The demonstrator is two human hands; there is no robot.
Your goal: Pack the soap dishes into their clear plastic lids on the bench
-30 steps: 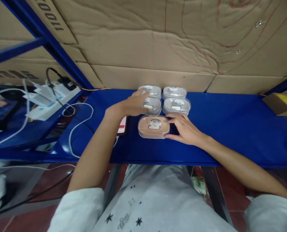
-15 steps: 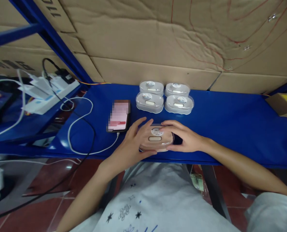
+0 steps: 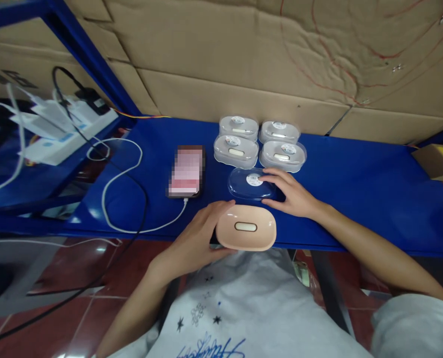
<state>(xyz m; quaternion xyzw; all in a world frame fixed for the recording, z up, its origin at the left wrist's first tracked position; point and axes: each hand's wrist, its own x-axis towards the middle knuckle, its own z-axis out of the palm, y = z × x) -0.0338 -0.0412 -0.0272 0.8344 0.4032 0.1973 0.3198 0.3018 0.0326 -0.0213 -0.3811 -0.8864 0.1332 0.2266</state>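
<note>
My left hand (image 3: 210, 226) grips the left end of a shallow peach oval dish (image 3: 260, 233) at the table's front edge, fingers at its far side and thumb at its near side. A white pill-shaped piece (image 3: 246, 226) sits in the dish's middle. Just behind it is a clear plastic lid (image 3: 239, 184) with a round white sticker (image 3: 254, 179), close to the table surface. My right hand (image 3: 292, 195) holds the lid's right end between fingers and thumb. Whether the lid touches the table, I cannot tell.
Several similar lidded oval boxes (image 3: 236, 151) stand in two rows behind the lid. A phone (image 3: 187, 171) with a white charging cable (image 3: 104, 199) lies to the left. Farther left is a power strip (image 3: 44, 149) with plugs. A cardboard wall (image 3: 224, 89) closes the back; a carton (image 3: 435, 161) sits far right.
The clear lid has come off the peach dish and moved back with my right hand. The dish, in my left hand, is now uncovered and nearer my body.
</note>
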